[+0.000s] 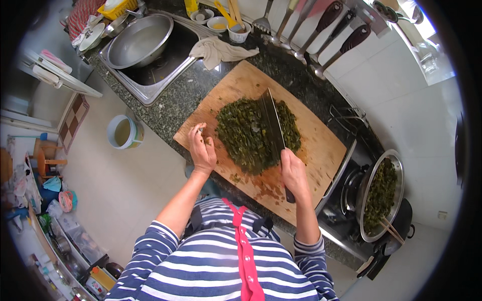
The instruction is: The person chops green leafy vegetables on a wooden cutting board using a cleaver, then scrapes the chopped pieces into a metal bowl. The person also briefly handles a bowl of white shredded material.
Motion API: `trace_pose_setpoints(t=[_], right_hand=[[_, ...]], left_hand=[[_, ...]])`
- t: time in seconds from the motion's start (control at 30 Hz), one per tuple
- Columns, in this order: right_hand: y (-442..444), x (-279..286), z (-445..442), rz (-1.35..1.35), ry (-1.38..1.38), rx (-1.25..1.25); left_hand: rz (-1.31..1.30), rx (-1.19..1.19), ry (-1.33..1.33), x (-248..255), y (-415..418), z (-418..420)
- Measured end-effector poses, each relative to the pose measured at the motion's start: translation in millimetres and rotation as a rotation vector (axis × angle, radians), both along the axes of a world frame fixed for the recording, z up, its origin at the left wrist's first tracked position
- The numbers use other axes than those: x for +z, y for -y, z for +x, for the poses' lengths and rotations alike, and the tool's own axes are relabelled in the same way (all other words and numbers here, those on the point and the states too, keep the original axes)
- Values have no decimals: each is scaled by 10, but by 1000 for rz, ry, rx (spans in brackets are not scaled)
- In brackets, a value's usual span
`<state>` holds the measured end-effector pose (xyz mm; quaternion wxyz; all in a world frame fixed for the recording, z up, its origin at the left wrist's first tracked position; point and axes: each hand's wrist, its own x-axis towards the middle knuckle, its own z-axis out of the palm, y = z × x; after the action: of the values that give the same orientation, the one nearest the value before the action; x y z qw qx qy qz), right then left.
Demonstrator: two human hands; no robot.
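Observation:
My right hand (pixel 295 171) grips the handle of a broad cleaver (pixel 272 118). Its blade stands in a flat heap of chopped dark leafy greens (pixel 241 139), with its tip toward the far side. Under the heap lies a wooden cutting board (pixel 320 150), stained reddish-brown and strewn with loose bits near its front edge. My left hand (pixel 202 148) hovers at the board's left side, its fingers curled apart and holding nothing. Scraps of greens cling to those fingers. How deep the blade sits in the greens cannot be told.
A steel basin (pixel 141 41) rests over the sink (pixel 162 86) at the upper left, with a beige cloth (pixel 222 52) beside it. On the gas stove (pixel 348 188) to the right, a steel bowl (pixel 400 177) holds chopped greens and chopsticks. Several utensils (pixel 320 30) hang along the wall.

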<state>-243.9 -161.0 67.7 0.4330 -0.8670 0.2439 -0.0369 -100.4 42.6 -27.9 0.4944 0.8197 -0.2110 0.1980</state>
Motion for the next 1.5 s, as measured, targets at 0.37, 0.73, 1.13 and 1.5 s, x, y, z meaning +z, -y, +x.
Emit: trace_pose_setpoints(t=[0.37, 0.73, 1.13, 1.5], right_hand=[[-159, 181, 5, 25, -10, -30], [-79, 107, 1, 43, -48, -57], [-284, -28, 10, 70, -19, -70], [-487, 264, 64, 148, -22, -7]], left_hand=[[-8, 23, -44, -90, -38, -54], [-12, 6, -31, -52, -25, -38], [-3, -6, -52, 6, -11, -65], [-34, -13, -38, -36, -37, -45]])
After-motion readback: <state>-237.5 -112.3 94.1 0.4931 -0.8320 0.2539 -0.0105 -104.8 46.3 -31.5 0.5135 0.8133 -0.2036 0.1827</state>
